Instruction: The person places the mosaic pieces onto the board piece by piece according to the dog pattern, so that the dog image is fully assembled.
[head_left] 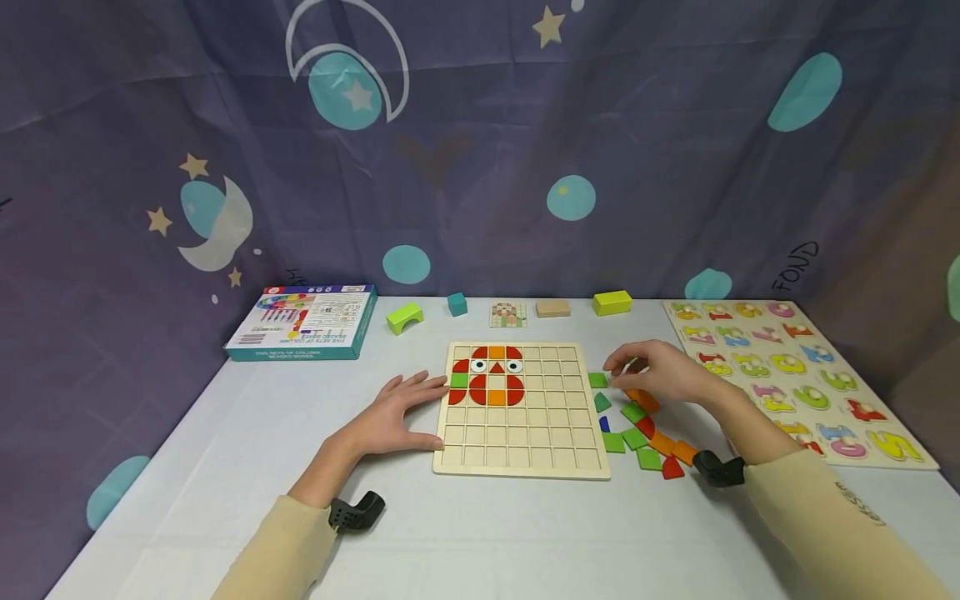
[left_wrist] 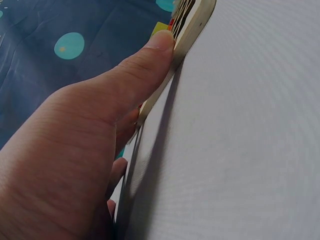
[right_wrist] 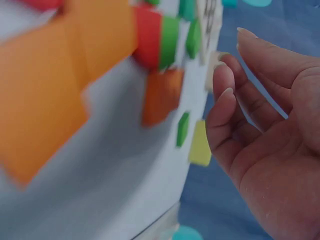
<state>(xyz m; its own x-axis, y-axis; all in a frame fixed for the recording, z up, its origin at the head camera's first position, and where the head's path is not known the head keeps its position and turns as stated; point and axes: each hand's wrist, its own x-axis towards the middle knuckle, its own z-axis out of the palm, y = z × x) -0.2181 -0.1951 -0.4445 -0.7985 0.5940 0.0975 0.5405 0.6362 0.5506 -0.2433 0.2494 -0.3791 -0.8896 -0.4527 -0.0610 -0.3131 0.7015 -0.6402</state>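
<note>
A wooden grid board (head_left: 555, 433) lies on the table, with red, orange, green and eye-patterned tiles forming a picture in its upper left cells. My left hand (head_left: 397, 417) rests along the board's left edge, fingers spread and the thumb near the lower left corner. In the left wrist view the thumb (left_wrist: 135, 75) touches the board's rim. My right hand (head_left: 660, 371) hovers over loose tiles right of the board, nearest a green square tile (head_left: 597, 380) and an orange tile (head_left: 643, 400). Its fingers are loosely bent, and the right wrist view shows nothing between them.
More loose tiles, such as a red quarter-round (head_left: 672, 468), lie below the right hand. A number puzzle board (head_left: 806, 379) is at the right, a boxed set (head_left: 303, 325) at the back left. Blocks and a small pattern card (head_left: 509, 314) line the back edge.
</note>
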